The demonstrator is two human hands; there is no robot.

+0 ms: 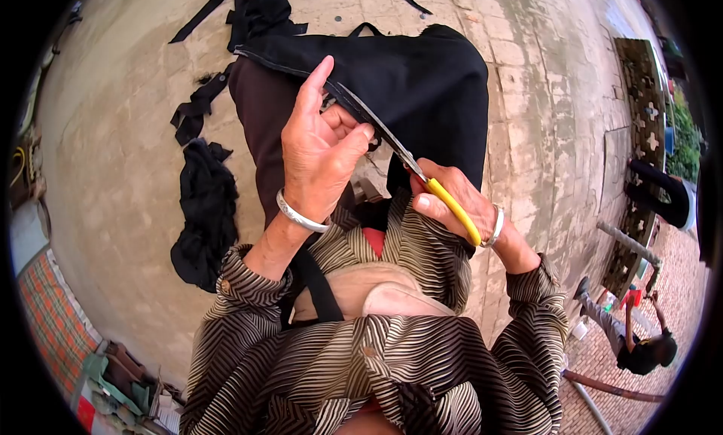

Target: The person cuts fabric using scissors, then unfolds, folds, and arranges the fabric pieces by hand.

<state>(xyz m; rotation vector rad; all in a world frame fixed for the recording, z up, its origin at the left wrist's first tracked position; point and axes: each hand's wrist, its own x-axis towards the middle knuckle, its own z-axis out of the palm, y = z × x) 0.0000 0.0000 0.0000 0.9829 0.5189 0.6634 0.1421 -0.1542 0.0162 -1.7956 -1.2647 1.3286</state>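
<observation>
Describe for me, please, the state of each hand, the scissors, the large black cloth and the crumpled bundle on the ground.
Left hand: index finger extended, thumb at the cloth's edge
Right hand: closed around the scissors' handles
Scissors: held, blades along the cloth's edge; opening unclear
Black cloth: spread over the legs
Black bundle: crumpled, lying loose

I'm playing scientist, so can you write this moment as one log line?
left hand: at black cloth | right hand: holding yellow-handled scissors | scissors: beside left thumb | ground: dark scraps
</observation>
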